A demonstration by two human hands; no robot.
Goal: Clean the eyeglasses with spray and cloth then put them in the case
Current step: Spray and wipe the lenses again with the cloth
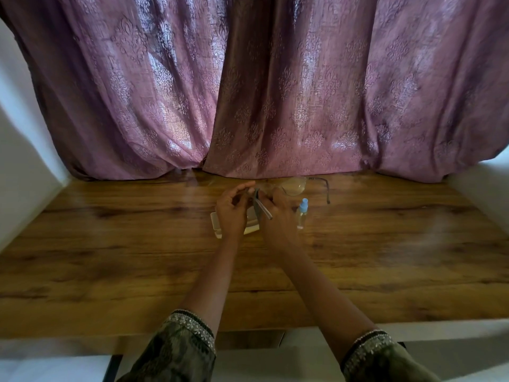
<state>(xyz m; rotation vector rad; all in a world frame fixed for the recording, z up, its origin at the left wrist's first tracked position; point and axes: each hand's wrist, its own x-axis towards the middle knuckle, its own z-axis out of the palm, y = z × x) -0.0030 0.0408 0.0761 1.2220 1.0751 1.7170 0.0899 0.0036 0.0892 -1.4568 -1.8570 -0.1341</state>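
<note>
**Eyeglasses are held over a wooden table and a grey cloth is pressed to one lens**

The eyeglasses [293,186] are held up above the table [110,244], near its far edge and in front of a purple curtain [275,92]. One end of the frame is pinched by the curled fingers [242,188] of the left hand [232,213]. The cloth [257,203] is gripped against the near lens by the right hand [278,216], whose fingers [275,195] are curled, though the exact grip is hidden. The other lens and one side arm stick out to the right. A white case [215,219] lies on the table, partly hidden under the left hand. A small spray bottle [303,213] with a blue top stands just beside the right hand.
</note>
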